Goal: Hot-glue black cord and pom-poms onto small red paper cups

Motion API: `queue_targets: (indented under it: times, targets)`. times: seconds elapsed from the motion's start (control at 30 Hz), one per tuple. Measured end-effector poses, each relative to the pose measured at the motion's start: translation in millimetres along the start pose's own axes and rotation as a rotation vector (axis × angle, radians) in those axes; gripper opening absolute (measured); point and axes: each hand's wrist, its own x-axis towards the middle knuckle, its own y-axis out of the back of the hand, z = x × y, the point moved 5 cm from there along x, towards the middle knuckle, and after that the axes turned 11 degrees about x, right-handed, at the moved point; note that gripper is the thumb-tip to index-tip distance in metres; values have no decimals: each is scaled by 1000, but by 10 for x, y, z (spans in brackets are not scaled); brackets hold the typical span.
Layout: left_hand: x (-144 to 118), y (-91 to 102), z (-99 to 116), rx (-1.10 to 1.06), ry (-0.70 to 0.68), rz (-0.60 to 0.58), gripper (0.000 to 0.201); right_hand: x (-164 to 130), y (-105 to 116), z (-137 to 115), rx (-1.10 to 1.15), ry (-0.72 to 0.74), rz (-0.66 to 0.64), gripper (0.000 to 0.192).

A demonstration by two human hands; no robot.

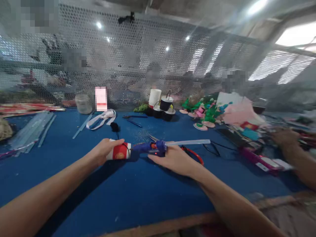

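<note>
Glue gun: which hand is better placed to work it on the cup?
Right. The right hand already grips the glue gun, its nozzle pointing at the paper cup, which the left hand holds sideways.

Matt blue cloth table (153,197) – glossy paper cup (119,151), plastic glue gun (150,147), perforated metal screen (148,49).

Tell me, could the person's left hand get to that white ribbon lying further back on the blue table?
Probably yes, but not freely: the left hand is wrapped around a red-and-white paper cup. The blue table between it and the white ribbon looks bare.
</note>
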Motion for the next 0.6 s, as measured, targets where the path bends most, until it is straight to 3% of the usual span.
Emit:
queue_targets:
  times: [0.33,0.5,0.6]
  targets:
    - [-80,-41,78,-13,-23,-16,35,-27,47,-73,26,-42,20,15]
    - [-140,-34,127,-21,-67,-19,31,-45,86,-61,156,-134,70,16]
    - [-186,-39,157,-29,-70,-33,29,-48,88,-27,277,-178,32,23]
